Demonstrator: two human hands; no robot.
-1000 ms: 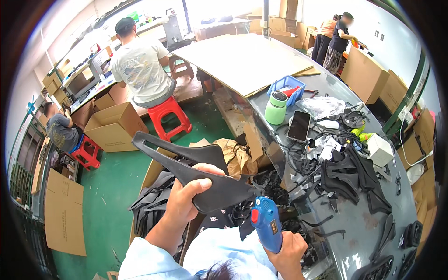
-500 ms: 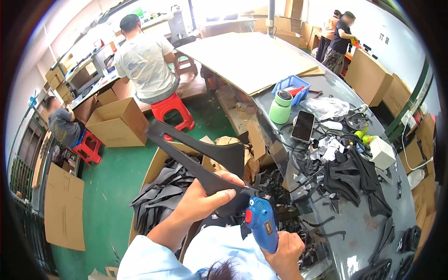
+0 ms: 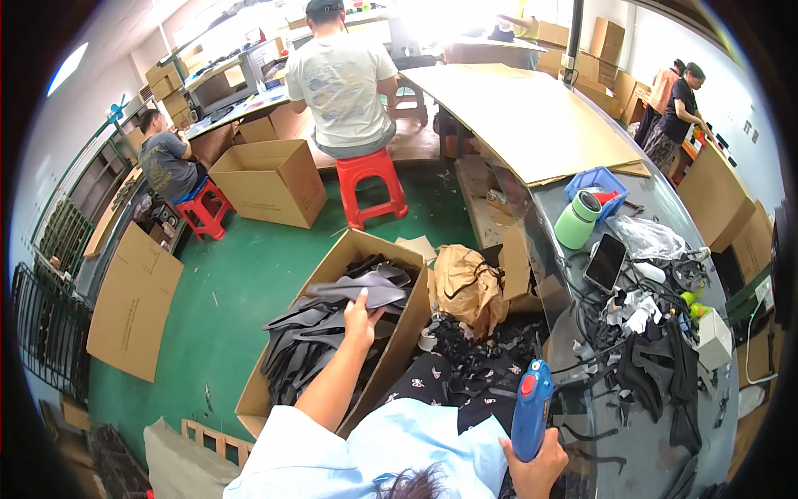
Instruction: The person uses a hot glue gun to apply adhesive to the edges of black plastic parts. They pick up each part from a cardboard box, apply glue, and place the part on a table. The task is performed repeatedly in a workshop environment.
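Over the open cardboard box (image 3: pixel 399 341), my left hand (image 3: pixel 360 323) is closed on the near edge of a flat, curved black part (image 3: pixel 370 289). The part is slightly smeared by motion and lies just above a heap of similar black parts (image 3: pixel 312 349) inside the box. My right hand (image 3: pixel 539 464) is wrapped round the grip of a blue handheld power tool (image 3: pixel 530 412) with a red button. It holds the tool upright near the table's edge, apart from the black parts.
On the grey table (image 3: pixel 665 416) to the right lie a green bottle (image 3: pixel 578 220), a phone (image 3: pixel 605 263), a blue basket (image 3: pixel 597 181) and black scraps (image 3: pixel 657 366). A brown paper bag (image 3: pixel 470 287) stands beyond my lap. A person on a red stool (image 3: pixel 370 187) sits ahead.
My left hand has carried the black part away from the tool, left and down to the box. My right hand has moved slightly right with the tool. The view has shifted left.
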